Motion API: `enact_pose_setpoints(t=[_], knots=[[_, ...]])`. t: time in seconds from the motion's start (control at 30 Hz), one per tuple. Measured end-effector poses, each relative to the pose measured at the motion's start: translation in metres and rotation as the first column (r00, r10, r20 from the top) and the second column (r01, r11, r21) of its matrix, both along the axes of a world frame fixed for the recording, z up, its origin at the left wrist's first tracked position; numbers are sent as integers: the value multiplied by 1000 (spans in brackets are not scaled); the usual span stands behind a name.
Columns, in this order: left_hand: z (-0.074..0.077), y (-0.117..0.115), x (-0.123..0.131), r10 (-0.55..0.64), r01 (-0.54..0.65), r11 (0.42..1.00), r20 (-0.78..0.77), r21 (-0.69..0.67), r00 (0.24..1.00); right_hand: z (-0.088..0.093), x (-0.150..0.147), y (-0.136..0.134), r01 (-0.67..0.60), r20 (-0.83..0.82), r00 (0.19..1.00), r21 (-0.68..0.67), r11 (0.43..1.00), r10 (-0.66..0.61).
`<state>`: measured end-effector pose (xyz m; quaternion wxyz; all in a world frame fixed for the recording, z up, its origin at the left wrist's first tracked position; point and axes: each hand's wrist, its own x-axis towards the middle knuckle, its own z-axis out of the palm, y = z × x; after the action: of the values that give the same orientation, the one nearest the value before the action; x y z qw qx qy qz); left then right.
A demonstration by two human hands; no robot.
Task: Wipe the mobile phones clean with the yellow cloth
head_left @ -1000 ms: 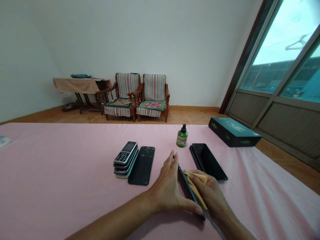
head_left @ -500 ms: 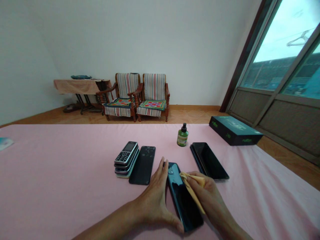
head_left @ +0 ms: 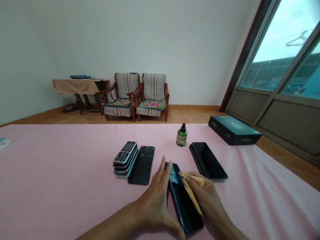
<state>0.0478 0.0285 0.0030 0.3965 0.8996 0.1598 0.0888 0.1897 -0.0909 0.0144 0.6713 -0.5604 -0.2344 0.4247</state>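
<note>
A dark blue smartphone (head_left: 182,200) lies back up on the pink cloth (head_left: 62,173) in front of me. My left hand (head_left: 156,203) clasps its left edge, fingers along the side and thumb at the near end. My right hand (head_left: 208,201) is closed on a yellow cloth (head_left: 191,186) that rests on the phone's right side. A stack of keypad phones (head_left: 125,158) and a black smartphone (head_left: 142,165) lie to the left. Two stacked black phones (head_left: 208,160) lie to the right. A green spray bottle (head_left: 182,136) stands behind them.
A dark box with green print (head_left: 233,130) sits at the table's far right corner. Two striped wooden armchairs (head_left: 136,96) and a side table (head_left: 78,86) stand by the far wall. A large window (head_left: 285,56) fills the right side.
The phone went from standing on its edge to lying flat, back up. My left hand slid to its left side and the cloth hand stayed on its right.
</note>
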Motion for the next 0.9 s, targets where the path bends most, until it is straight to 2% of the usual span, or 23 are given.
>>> enact_pose_setpoints(t=[0.23,0.4,0.6,0.77,0.9], knots=[[4,-2,-4,-2,1,1000,17,29,1000,-4,-5,2,46,45,998,28,999,-47],[6,-4,-10,17,-17,1000,65,-7,998,1,-9,1,60,51,997,18,998,-60],[5,1,-18,-15,20,998,96,-51,995,3,-21,-1,49,-69,997,25,999,-47],[10,4,-28,-45,54,996,117,-72,992,5,-33,2,53,-156,987,34,998,-47],[13,2,-32,8,0,997,113,-77,994,5,-36,4,13,-131,991,50,999,-7]])
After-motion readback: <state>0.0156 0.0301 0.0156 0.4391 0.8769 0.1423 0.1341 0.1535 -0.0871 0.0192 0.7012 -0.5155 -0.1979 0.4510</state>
